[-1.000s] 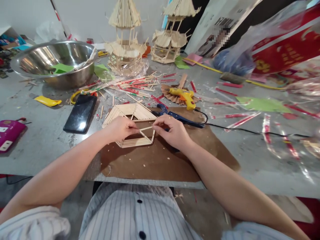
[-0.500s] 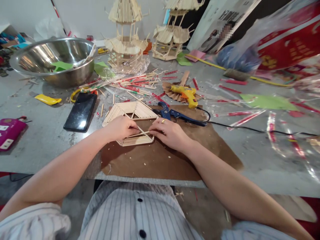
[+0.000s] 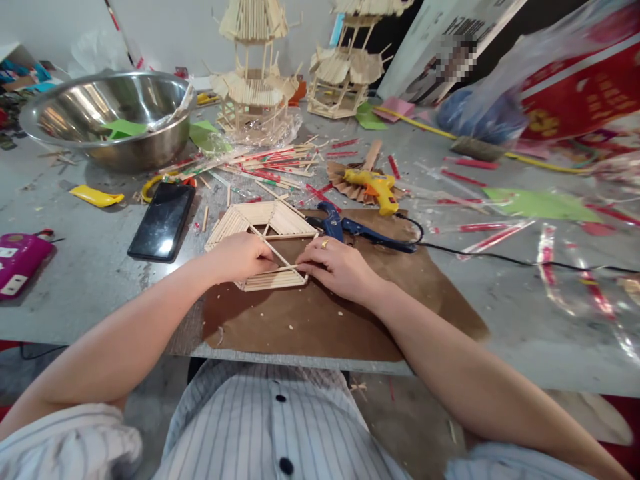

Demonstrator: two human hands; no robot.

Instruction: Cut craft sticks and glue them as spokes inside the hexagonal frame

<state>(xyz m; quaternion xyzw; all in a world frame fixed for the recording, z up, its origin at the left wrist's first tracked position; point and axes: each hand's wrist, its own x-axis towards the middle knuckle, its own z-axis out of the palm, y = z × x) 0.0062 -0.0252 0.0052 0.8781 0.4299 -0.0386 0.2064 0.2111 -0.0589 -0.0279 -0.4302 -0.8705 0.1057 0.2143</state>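
Observation:
A flat, many-sided frame of pale wooden sticks [image 3: 285, 220] lies on a brown sheet [image 3: 320, 327]. Above its near side, a thin wooden stick [image 3: 286, 268] runs between my hands. My left hand [image 3: 237, 257] pinches the stick's left end, the fingertips partly hidden behind the hand. The other end is held by my right hand [image 3: 337, 267], thumb and forefinger together, at the frame's right corner. Another stick crosses the frame diagonally and meets the held one. Just behind my right hand lies a blue-handled cutting tool [image 3: 350, 227].
A yellow glue gun [image 3: 373, 187] with a black cord lies behind the cutter. On the left are a phone [image 3: 161, 223], a yellow knife [image 3: 97, 196], a steel bowl [image 3: 135, 150] and a purple power strip [image 3: 23, 263]. Two stick pagodas [image 3: 255, 100] stand at the back, near scattered sticks [image 3: 270, 163].
Both hands stay almost in place at the frame, still on the stick. The held stick has dipped slightly. The view has shifted a little.

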